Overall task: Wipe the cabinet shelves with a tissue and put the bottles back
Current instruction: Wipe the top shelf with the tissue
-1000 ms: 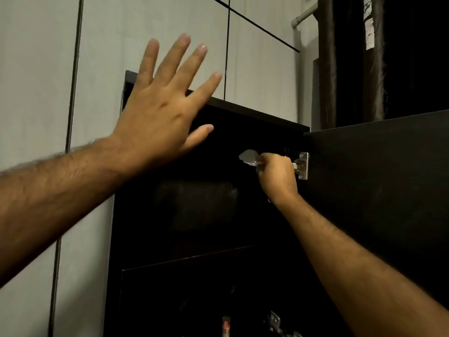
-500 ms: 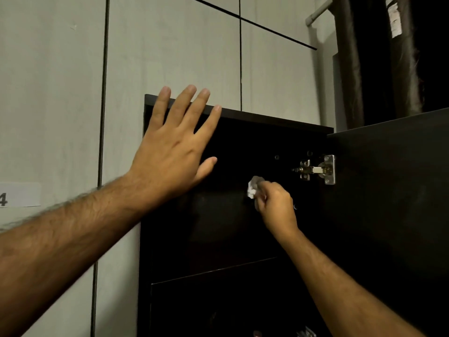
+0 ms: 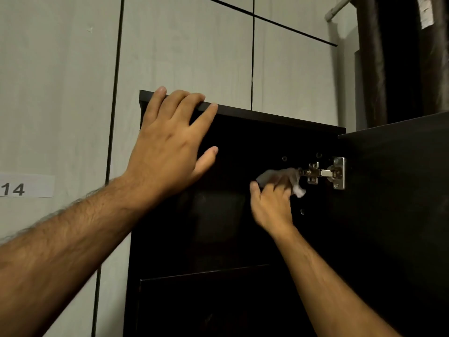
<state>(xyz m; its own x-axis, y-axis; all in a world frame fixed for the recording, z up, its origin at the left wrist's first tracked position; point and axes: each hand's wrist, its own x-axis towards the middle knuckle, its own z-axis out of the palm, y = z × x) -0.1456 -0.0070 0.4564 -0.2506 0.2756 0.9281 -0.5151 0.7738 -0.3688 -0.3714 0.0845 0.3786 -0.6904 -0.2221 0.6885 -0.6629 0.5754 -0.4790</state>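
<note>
A tall dark cabinet [image 3: 267, 122] stands open against a pale wall. My left hand [image 3: 167, 147] lies over the cabinet's top left edge, its fingertips over the top board and its thumb free. My right hand [image 3: 272, 203] reaches deep into the upper compartment and grips a crumpled white tissue [image 3: 292, 181], pressed against the dark inner wall just left of a metal hinge [image 3: 326, 173]. A shelf edge [image 3: 206, 273] runs below my right forearm. No bottles are in view.
The cabinet door [image 3: 401, 190] hangs open on the right, held by the hinge. A paper label reading 14 [image 3: 21, 187] is stuck on the wall at the left. Dark curtains [image 3: 398, 57] and a pale rod hang at the upper right.
My left hand has come down onto the cabinet's top edge. My right hand has carried the tissue down, then right toward the hinge. The view has tilted upward.
</note>
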